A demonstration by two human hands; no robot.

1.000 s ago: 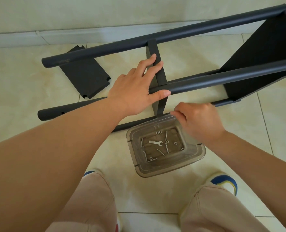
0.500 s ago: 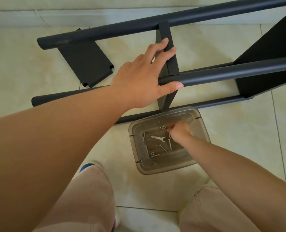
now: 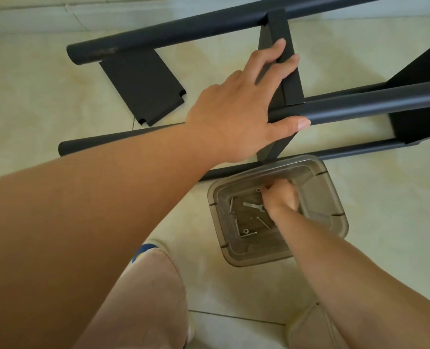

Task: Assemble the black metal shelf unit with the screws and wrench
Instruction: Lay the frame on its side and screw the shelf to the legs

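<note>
Head view: left hand (image 3: pixel 239 107) spread flat on shelf frame (image 3: pixel 360 107), fingers straight; right hand (image 3: pixel 280 197) down in bin (image 3: pixel 334 195) among screws (image 3: pixel 236 226), beside wrench (image 3: pixel 253 205); grip unclear.

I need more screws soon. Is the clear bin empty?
Not empty: the clear bin still holds loose screws and the wrench.

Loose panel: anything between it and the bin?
Head view: the left forearm and a black frame tube cross between the loose panel and the bin.
</note>
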